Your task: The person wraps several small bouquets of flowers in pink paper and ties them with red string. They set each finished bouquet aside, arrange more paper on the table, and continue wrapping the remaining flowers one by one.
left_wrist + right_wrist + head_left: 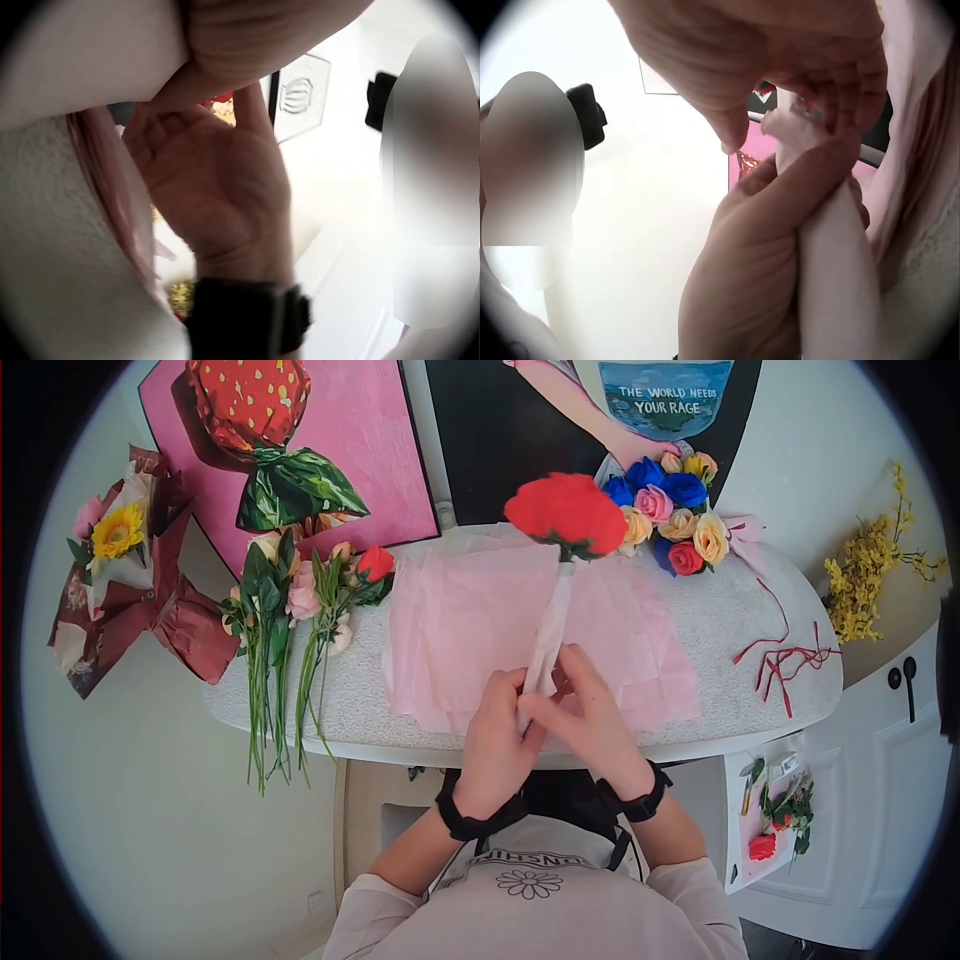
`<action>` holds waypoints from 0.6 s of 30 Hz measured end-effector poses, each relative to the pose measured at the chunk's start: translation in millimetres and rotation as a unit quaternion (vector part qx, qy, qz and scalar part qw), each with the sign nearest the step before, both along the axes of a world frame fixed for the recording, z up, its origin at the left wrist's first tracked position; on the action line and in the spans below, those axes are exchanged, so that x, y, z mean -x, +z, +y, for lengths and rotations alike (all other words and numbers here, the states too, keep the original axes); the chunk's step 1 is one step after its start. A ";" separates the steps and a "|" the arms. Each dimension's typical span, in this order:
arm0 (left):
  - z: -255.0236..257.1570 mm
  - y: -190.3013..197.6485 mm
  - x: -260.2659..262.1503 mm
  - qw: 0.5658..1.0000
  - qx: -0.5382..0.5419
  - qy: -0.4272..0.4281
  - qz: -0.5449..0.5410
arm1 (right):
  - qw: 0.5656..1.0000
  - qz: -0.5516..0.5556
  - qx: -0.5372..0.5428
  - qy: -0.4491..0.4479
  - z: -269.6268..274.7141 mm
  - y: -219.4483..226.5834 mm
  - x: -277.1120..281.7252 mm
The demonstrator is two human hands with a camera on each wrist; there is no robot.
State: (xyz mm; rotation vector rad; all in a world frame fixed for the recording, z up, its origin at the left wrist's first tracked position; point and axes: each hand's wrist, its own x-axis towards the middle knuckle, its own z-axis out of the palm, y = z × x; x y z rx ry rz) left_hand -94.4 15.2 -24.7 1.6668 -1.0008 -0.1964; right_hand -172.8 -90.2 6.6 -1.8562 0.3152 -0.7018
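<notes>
So far the wrapping looks partway done: the red flower (566, 510) stands over the far part of the pink tissue sheet (450, 630), and its stem (548, 635) already wears a pale paper sleeve running from the bloom down to the hands. The left hand (497, 745) and right hand (590, 725) meet at the lower end of that stem, near the front edge of the sheet. The right wrist view shows one grip closed firmly round the wrapped stem (832, 270), fingers curled about it, while the other hand's fingertips (840, 90) pinch the wrap just above. In the left wrist view the left palm (217, 180) shows, fingers bent toward the stem, though the stem itself is mostly hidden there.

Judging by how things lie, the stem covering is nearly finished at its bottom end; the tissue sheet lies flat on the desk (720, 620), not yet folded. Left of the sheet, loose flower stems (270, 650) lie untouched. Beyond it to the right rests a finished rose bouquet (670, 510), and red ribbon (785, 660) lies unused.
</notes>
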 end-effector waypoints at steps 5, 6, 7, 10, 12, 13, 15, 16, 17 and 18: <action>0.3 5.0 -1.9 0.998 -0.024 0.030 -0.047 | 0.997 0.043 0.060 -0.033 -9.0 -5.3 0.0; 1.1 5.9 -3.9 0.999 -0.026 0.023 -0.029 | 0.995 0.044 0.085 -0.038 -11.9 -8.0 1.3; 1.7 6.7 -5.9 0.999 -0.027 0.015 -0.010 | 0.992 0.044 0.109 -0.044 -14.0 -9.1 2.2; 1.0 -1.1 -16.5 0.988 0.044 -0.053 0.135 | 0.994 0.048 0.081 -0.052 -17.6 -5.6 3.4; 5.6 6.9 -20.3 0.953 0.089 -0.113 0.267 | 0.999 0.036 -0.010 -0.036 -18.0 -0.6 4.0; 6.9 11.1 -21.5 0.927 0.110 -0.141 0.330 | 0.998 0.029 -0.055 -0.026 -18.0 2.5 4.3; 7.1 12.1 -23.4 0.914 0.110 -0.152 0.360 | 0.998 0.026 0.034 -0.042 -17.3 9.9 5.7; 6.5 12.6 -23.9 0.907 0.109 -0.157 0.374 | 0.995 0.024 0.078 -0.051 -17.4 12.4 6.3; 4.8 13.4 -23.4 0.908 0.103 -0.166 0.371 | 0.991 0.017 0.125 -0.041 -17.9 13.5 6.1; 2.7 14.3 -21.8 0.909 0.097 -0.174 0.367 | 0.985 0.011 0.171 -0.030 -18.1 14.2 5.7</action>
